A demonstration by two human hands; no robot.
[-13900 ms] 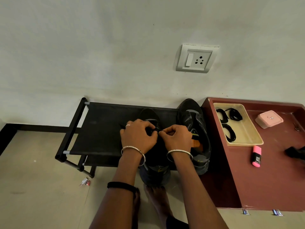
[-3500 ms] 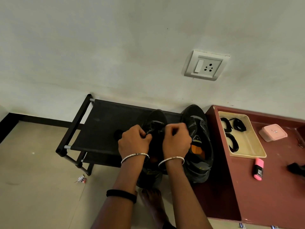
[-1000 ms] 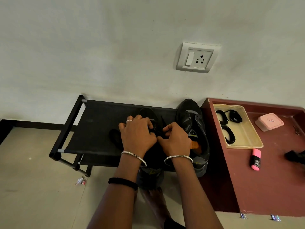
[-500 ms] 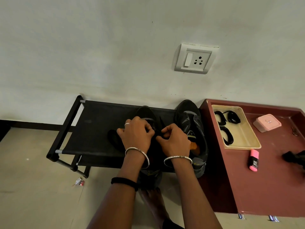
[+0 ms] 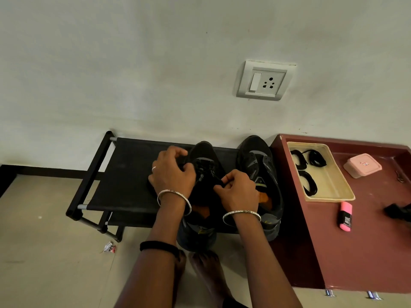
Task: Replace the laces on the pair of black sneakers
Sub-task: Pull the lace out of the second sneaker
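Observation:
Two black sneakers stand on a black fabric shoe rack [image 5: 124, 174]. The left sneaker [image 5: 203, 152] lies between my hands, toe to the wall. My left hand [image 5: 172, 174] curls over its left side and pinches a black lace [image 5: 205, 168] by the eyelets. My right hand [image 5: 236, 191] pinches another stretch of that lace at the shoe's right side. The right sneaker [image 5: 258, 161] stands untouched beside it, its eyelets empty and an orange insole showing. Several coiled black laces [image 5: 310, 158] lie in a beige tray [image 5: 333, 185].
A maroon table [image 5: 367, 252] to the right carries the tray, a pink box [image 5: 362, 165], a pink highlighter [image 5: 345, 216] and a dark object [image 5: 398, 211] at the edge. A wall socket [image 5: 264, 81] is above. My bare feet [image 5: 206, 270] stand below the rack.
My left hand has shifted up toward the sneaker's toe end, and my right hand has drawn slightly down and right with the lace. The sneakers stay put.

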